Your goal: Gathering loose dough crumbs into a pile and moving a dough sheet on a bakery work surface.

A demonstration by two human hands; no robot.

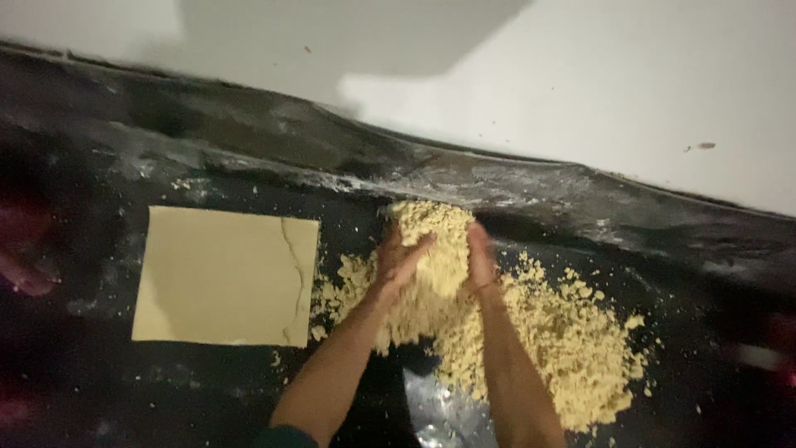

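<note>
A heap of pale yellow crumbly dough [547, 340] lies on a black plastic sheet [99, 390]. My left hand [400, 261] and my right hand [481, 259] press from both sides on a lifted mound of the crumbs [439, 236] at the heap's far end. Both palms face inward with the crumbs squeezed between them. Left of the heap lies a flat rectangular slab of the same yellow dough [224, 278], with a crack near its right edge.
The black sheet runs up to a dark, flour-dusted rim [514, 187] against a white wall [580, 75]. Loose crumbs [186, 184] are scattered near the slab. Blurred reddish shapes [21, 249] show at the far left edge.
</note>
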